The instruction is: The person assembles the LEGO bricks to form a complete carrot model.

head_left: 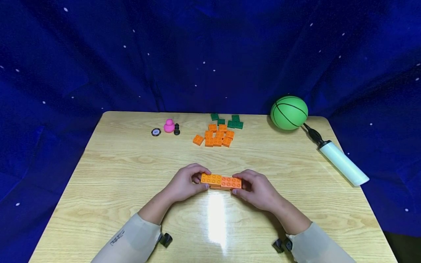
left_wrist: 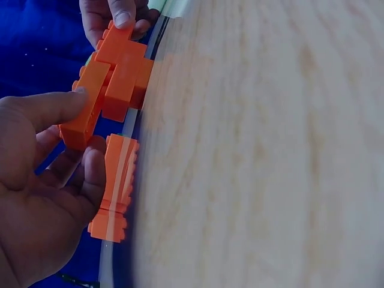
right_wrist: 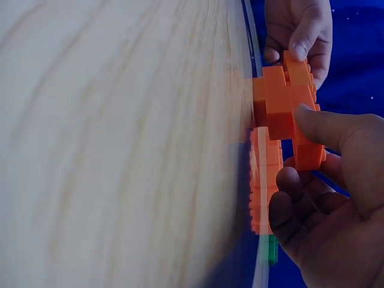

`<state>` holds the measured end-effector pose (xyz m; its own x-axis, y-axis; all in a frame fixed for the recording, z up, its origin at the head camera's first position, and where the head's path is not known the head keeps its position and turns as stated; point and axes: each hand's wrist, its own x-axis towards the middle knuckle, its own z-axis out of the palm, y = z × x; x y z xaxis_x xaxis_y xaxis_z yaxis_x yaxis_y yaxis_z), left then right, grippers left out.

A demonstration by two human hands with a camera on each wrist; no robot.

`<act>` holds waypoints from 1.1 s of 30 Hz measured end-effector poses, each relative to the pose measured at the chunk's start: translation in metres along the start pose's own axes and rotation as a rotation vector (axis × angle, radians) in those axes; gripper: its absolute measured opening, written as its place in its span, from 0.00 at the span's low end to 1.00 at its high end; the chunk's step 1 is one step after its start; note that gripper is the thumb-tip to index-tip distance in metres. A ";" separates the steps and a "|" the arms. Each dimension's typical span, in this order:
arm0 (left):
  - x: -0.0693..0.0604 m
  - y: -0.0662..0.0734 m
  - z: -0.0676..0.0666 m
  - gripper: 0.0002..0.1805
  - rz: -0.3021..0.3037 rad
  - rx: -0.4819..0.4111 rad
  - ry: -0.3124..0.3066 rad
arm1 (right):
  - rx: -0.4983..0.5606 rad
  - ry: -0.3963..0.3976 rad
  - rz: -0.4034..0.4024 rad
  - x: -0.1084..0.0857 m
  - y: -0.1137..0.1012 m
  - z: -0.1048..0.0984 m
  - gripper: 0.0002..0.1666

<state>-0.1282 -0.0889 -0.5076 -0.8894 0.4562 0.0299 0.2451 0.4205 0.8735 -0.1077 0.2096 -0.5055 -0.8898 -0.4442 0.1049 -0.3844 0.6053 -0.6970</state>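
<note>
Orange brick stack [head_left: 221, 181], well inside table's side edges [head_left: 73, 179].

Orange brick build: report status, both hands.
Left hand pinches left end, right hand the right. Orange brick build: wider on top. Loose orange bricks beyond, apart from both hands.

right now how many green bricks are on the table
5 visible, beyond the loose orange bricks: left brick, second brick just right of it, then three clustered: back brick, front-left brick, front-right brick. More may be hidden.
</note>
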 end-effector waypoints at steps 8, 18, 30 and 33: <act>0.001 0.000 0.001 0.18 -0.011 -0.002 0.002 | -0.008 0.003 -0.014 0.000 0.001 -0.001 0.25; 0.002 -0.001 0.005 0.10 -0.050 0.016 0.031 | -0.012 0.001 -0.012 -0.001 0.000 0.000 0.25; 0.004 -0.002 0.004 0.09 -0.052 -0.034 -0.008 | -0.018 0.007 -0.042 0.001 -0.003 0.001 0.23; 0.006 -0.001 0.002 0.10 -0.004 -0.003 -0.031 | -0.017 0.007 -0.037 0.001 -0.004 0.001 0.23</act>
<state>-0.1330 -0.0851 -0.5087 -0.8779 0.4787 0.0115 0.2406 0.4203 0.8749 -0.1072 0.2065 -0.5033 -0.8767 -0.4616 0.1353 -0.4209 0.5997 -0.6806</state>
